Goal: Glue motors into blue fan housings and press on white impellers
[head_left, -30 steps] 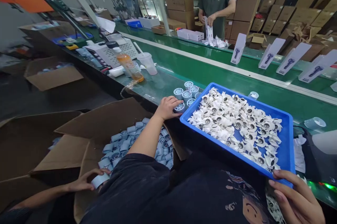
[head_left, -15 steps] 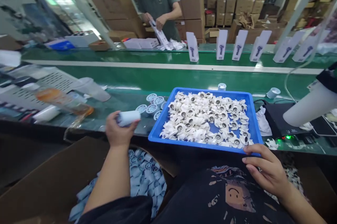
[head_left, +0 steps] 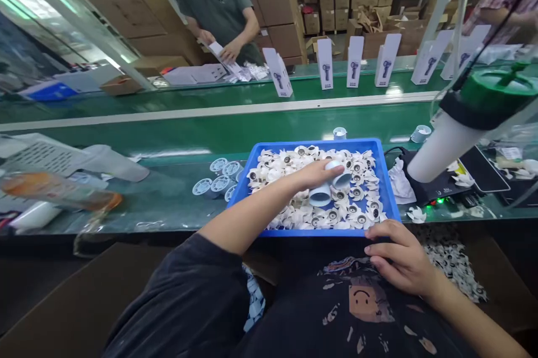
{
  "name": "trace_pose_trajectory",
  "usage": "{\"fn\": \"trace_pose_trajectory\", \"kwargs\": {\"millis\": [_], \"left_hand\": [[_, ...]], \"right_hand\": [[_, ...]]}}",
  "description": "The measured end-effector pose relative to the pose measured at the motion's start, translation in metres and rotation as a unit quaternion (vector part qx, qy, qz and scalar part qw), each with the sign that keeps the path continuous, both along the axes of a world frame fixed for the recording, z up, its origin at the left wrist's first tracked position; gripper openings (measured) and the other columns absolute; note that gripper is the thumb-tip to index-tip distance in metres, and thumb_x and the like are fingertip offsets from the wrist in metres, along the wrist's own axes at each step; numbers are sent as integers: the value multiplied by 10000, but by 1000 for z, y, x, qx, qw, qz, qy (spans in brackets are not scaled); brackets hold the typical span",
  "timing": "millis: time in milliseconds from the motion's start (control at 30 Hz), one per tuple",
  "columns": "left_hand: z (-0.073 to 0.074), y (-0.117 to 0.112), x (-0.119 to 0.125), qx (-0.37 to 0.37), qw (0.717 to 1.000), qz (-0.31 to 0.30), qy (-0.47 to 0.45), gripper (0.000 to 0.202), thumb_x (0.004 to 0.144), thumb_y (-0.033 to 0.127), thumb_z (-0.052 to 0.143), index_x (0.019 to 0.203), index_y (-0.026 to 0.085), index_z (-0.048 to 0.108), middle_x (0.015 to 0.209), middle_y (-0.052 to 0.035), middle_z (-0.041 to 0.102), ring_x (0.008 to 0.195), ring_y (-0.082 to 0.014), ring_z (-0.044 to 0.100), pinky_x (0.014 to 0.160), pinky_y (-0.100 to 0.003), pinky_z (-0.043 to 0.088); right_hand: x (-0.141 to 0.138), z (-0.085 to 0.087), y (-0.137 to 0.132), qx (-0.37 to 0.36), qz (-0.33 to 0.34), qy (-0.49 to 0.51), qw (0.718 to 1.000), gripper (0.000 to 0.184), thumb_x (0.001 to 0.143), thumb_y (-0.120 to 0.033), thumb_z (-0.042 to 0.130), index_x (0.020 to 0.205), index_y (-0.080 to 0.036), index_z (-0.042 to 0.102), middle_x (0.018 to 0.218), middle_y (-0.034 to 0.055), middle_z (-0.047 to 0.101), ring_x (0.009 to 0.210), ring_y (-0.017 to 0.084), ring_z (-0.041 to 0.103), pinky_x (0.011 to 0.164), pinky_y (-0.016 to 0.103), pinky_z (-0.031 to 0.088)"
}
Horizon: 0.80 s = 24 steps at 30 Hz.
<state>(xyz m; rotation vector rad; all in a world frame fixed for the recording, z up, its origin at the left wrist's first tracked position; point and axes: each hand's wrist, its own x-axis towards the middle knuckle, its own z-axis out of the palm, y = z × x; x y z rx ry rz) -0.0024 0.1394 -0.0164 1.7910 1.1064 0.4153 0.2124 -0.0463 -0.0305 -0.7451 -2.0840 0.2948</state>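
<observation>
My left hand (head_left: pixel 316 175) reaches over the blue tray (head_left: pixel 384 190) and is closed around two pale blue cylindrical housings (head_left: pixel 330 185), held just above the pile of white fan impellers (head_left: pixel 294 212). My right hand (head_left: pixel 397 254) rests at the tray's near right corner, fingers curled against the rim. A small group of pale blue housings (head_left: pixel 218 179) stands on the bench just left of the tray.
A green conveyor belt (head_left: pixel 210 128) runs across, with several white product boxes (head_left: pixel 355 61) standing on it. A person in a green shirt (head_left: pixel 218 10) folds boxes beyond it. An orange bottle (head_left: pixel 63 193) lies left; a white tube (head_left: pixel 441 145) hangs right. Cardboard box (head_left: pixel 63 302) below left.
My left hand lifted housings from the bench left of the tray and carried them right, over the impellers. My view swung right. My right hand stayed at the tray's near corner.
</observation>
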Motion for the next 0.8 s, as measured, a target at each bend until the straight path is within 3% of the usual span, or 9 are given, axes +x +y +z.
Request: {"fn": "trace_pose_trajectory", "kwargs": {"millis": [100, 200, 300, 433, 567, 667, 733, 800], "left_hand": [[-5, 9, 45, 25, 996, -40, 78, 540, 846, 697, 484, 840, 188, 664, 877, -110, 720, 937, -322, 670, 858, -412, 513], [-5, 14, 75, 49, 987, -67, 141, 520, 864, 660, 484, 734, 190, 664, 890, -133, 719, 984, -354, 653, 905, -449, 481], [-4, 12, 87, 113, 964, -82, 226, 572, 903, 654, 417, 739, 175, 682, 884, -159, 715, 978, -369, 658, 880, -479, 482], [3, 2, 82, 195, 929, -82, 305, 675, 960, 642, 287, 913, 121, 714, 966, -206, 714, 994, -374, 663, 848, -487, 488], [31, -8, 53, 217, 934, -61, 276, 594, 969, 623, 338, 1271, 193, 616, 1177, -139, 698, 1137, -344, 621, 935, -470, 469], [60, -15, 2, 244, 943, -3, 226, 574, 973, 620, 319, 1343, 260, 569, 1234, -60, 684, 1160, -309, 614, 971, -450, 469], [71, -15, -47, 234, 935, 100, 249, 598, 948, 646, 338, 1321, 249, 586, 1183, -41, 696, 1093, -302, 644, 940, -445, 494], [70, -12, -101, 205, 897, 251, 300, 572, 926, 608, 403, 1323, 234, 576, 1130, -43, 707, 1060, -304, 658, 927, -454, 509]], "right_hand": [[5, -1, -5, -2, -15, 6, 1000, 152, 982, -199, 482, 963, -174, 631, 1009, 77, 622, 914, 167, 616, 816, 333, 491], [12, -3, -8, -7, -33, 8, 999, 151, 979, -199, 483, 957, -174, 631, 1001, 78, 623, 904, 169, 617, 803, 338, 492], [17, -5, -9, -10, -49, 13, 999, 135, 965, -182, 497, 942, -177, 629, 997, 76, 628, 902, 168, 620, 798, 335, 496], [22, -6, -6, -15, -42, 14, 999, 124, 943, -160, 514, 945, -181, 637, 992, 76, 639, 908, 177, 629, 791, 337, 511], [26, -6, 1, -17, -27, 1, 999, 137, 926, -146, 525, 964, -182, 652, 1006, 84, 646, 913, 191, 636, 813, 358, 521], [31, -5, 6, -14, -28, -8, 999, 146, 924, -132, 525, 970, -182, 655, 1011, 89, 641, 920, 194, 637, 816, 362, 521], [34, -5, 8, -15, -31, -9, 999, 148, 929, -133, 521, 969, -188, 653, 1011, 90, 639, 914, 196, 639, 803, 362, 525], [35, -5, 8, -18, -31, -9, 999, 146, 933, -140, 520, 968, -189, 653, 1014, 90, 637, 914, 200, 640, 806, 366, 528]]}}
